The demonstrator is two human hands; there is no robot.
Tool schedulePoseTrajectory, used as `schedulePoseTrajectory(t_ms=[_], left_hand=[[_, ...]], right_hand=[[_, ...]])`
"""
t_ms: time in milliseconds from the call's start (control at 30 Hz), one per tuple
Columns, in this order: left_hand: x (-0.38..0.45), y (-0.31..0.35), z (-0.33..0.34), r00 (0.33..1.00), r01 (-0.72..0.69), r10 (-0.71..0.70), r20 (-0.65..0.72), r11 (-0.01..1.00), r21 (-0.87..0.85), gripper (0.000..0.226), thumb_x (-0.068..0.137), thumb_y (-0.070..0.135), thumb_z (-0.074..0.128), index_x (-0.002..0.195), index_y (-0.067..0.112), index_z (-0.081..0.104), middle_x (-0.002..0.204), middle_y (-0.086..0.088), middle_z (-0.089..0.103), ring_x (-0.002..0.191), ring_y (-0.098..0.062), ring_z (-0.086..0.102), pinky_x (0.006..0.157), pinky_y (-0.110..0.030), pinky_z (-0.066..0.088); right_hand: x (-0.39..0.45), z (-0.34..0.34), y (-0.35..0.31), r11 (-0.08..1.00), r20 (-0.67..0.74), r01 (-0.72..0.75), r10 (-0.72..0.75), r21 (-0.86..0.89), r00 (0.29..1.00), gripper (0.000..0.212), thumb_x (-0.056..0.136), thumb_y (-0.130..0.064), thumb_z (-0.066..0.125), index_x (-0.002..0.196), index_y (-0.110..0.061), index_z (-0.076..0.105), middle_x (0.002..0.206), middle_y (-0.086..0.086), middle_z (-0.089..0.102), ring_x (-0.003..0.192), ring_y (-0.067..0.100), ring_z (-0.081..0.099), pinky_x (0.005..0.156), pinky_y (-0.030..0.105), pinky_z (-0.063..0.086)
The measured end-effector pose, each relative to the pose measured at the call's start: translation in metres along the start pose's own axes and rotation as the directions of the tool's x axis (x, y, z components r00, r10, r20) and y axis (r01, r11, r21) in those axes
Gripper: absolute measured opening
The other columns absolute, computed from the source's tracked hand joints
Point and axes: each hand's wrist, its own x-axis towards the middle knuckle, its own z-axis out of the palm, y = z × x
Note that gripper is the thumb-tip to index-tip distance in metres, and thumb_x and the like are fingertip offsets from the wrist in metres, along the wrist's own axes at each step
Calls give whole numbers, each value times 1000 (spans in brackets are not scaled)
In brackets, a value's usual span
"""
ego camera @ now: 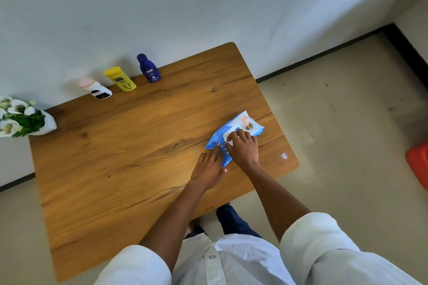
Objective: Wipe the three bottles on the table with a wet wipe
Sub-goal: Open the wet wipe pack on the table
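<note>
Three bottles along the table's (pixel 115 169) far edge, against the wall — white one with pink cap (pixel 96 89), yellow one (pixel 120 79), dark blue one (pixel 149 69), all upright, untouched. Blue wet-wipe pack (pixel 234 132) flat near the right edge. Left hand (pixel 208 169) spread, fingers pressing the pack's near end. Right hand (pixel 243 148) on top, fingertips pinched at the white flap — grip hidden. Flowers in white wrap (pixel 20 118) at the far left corner.
</note>
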Motion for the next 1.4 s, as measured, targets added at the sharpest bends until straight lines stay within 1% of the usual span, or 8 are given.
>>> schedulePoseTrajectory(t_ms=[100, 433, 600, 733, 833, 1033, 1267, 1400], left_hand=[[0, -6, 0, 999, -28, 27, 42, 999, 29, 72, 104, 44, 36, 161, 19, -1, 169, -5, -5, 155, -26, 10, 124, -45, 15], [0, -8, 1, 988, -47, 24, 150, 986, 158, 77, 104, 54, 32, 160, 21, -8, 168, -7, -10, 155, -28, 5, 124, -50, 12], [-2, -10, 0, 987, -56, 32, 155, 986, 157, 78, 103, 53, 34, 160, 20, -8, 169, -7, -9, 156, -28, 4, 124, -51, 11], [-4, -13, 3, 986, -60, 33, 162, 985, 164, 78, 103, 52, 37, 160, 19, -4, 169, -8, -7, 155, -27, 5, 125, -50, 10], [-3, -13, 4, 987, -63, 34, 159, 982, 178, 77, 102, 51, 39, 161, 19, -1, 169, -9, -6, 155, -27, 6, 125, -49, 9], [1, -12, 3, 987, -70, 37, 156, 975, 211, 77, 102, 51, 41, 160, 17, 3, 168, -11, -2, 154, -29, 10, 124, -48, 10], [2, -13, 3, 988, -97, 68, 139, 972, 212, 77, 101, 52, 42, 160, 15, 8, 167, -14, 4, 153, -32, 12, 124, -48, 14], [6, -13, -6, 986, -119, 105, 126, 987, 106, 66, 102, 50, 41, 156, 16, 25, 163, -13, 21, 149, -31, 24, 120, -45, 23]], right_hand=[[1, 2, 1, 996, -40, -25, 28, 81, 999, 28, 102, -39, 51, 119, -23, 66, 126, -3, 61, 122, 20, 53, 102, 35, 36], [12, -16, 25, 901, -81, -183, 232, 394, 969, 24, 101, -37, 55, 109, -19, 68, 113, -4, 71, 111, 20, 60, 102, 39, 38], [25, -30, 37, 842, 14, -263, 291, 470, 957, 25, 100, -39, 55, 113, -20, 65, 107, 2, 73, 97, 25, 66, 84, 42, 53], [31, -32, 40, 815, 38, -296, 321, 498, 946, 25, 101, -39, 53, 116, -22, 63, 110, 1, 71, 99, 23, 64, 81, 39, 52], [34, -33, 40, 800, 33, -323, 356, 506, 934, 26, 101, -39, 51, 118, -24, 62, 111, 2, 70, 99, 25, 63, 75, 32, 43], [43, -36, 40, 762, 63, -375, 405, 529, 912, 28, 104, -40, 46, 117, -19, 58, 109, 5, 70, 99, 27, 64, 88, 47, 55], [46, -36, 38, 702, 88, -417, 454, 577, 886, 29, 105, -41, 43, 119, -19, 56, 107, 7, 69, 99, 27, 64, 88, 46, 55], [45, -36, 42, 607, 141, -414, 446, 678, 884, 33, 103, -39, 49, 122, -14, 58, 114, 6, 68, 103, 27, 66, 92, 46, 55]])
